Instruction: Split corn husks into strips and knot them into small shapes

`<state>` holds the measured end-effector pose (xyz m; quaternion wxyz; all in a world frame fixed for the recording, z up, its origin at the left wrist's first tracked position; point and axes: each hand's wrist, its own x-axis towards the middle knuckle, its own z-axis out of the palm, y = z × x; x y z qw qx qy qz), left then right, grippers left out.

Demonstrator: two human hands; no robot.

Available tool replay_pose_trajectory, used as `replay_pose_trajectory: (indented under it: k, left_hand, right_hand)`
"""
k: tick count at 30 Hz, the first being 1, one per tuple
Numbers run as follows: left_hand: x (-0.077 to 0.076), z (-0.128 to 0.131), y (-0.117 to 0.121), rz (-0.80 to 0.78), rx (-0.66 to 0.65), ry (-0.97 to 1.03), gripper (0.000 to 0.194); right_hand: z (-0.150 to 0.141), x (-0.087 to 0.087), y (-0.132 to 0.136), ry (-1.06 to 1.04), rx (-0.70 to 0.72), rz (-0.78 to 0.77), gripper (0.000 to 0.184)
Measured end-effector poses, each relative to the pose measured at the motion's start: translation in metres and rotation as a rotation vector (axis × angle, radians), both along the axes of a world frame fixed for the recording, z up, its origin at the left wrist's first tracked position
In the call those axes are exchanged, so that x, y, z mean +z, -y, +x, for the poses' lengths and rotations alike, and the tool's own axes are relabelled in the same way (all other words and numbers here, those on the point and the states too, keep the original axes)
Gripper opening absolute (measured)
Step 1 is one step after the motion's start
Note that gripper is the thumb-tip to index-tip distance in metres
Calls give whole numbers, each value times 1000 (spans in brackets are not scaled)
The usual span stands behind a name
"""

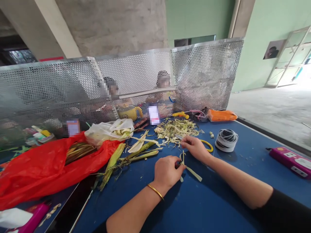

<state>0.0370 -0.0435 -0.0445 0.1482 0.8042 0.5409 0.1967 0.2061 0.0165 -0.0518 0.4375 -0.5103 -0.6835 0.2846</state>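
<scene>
My left hand (167,171), a gold bangle at its wrist, pinches a small tied bundle of pale corn husk strips (194,173) just above the blue table. Beyond it my right hand (195,148) is closed over the middle of a pair of scissors. The yellow handle of the scissors (211,146) shows behind this hand, and a bit of blade points out past the fingertips. The rest is covered by the hand. Near those fingertips lies a pile of shredded husk (179,127).
Green corn husks (114,161) and a red plastic bag (41,171) lie left. A white bag (109,129), yellow glue gun (180,114) and orange packet (222,115) sit farther back. A wire spool (226,140) and purple power strip (291,160) are right. People sit behind a perforated screen (204,71).
</scene>
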Motion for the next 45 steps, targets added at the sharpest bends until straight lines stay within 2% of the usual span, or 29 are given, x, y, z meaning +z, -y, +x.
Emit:
replay_pose_trajectory:
  k: [5,8,11,16,17,18,21,24,28,34,38,45]
  left_hand:
    - [0,2,3,-6,-32,-44,17]
    - [-2,-2,-4,-81,1,72,20]
    - [2,-13,-13,-239,99,380,19]
    - [24,-37,-13,-454,287,1062,25]
    - [27,-40,-11,-459,316,1150,26]
    - [30,-41,-10,-451,338,1202,25]
    - [27,-41,-11,-403,359,1196,21]
    - [15,-35,-13,-416,302,1090,19]
    - [3,-27,-8,-525,209,1029,22]
    - [12,-27,0,-857,125,1196,38]
    - [14,-28,2,-862,117,1157,38]
    - [9,-26,2,-888,231,1196,28]
  right_hand:
    - [-3,-5,2,-46,25,-36,13]
    - [-6,-5,4,-75,21,-49,15]
    - [-3,1,3,-111,-29,-27,22]
    - [5,22,5,-250,-213,33,32]
    - [4,26,7,-272,-220,26,34]
    - [3,29,10,-277,-167,-10,34]
    - [-6,34,20,-240,123,-200,31]
    - [-14,30,31,-324,244,-365,26]
    - [-15,20,36,-429,256,-434,23]
    - [-14,19,34,-377,251,-373,23]
    - [-18,23,36,-301,273,-306,26]
    - [-19,24,38,-274,291,-275,24]
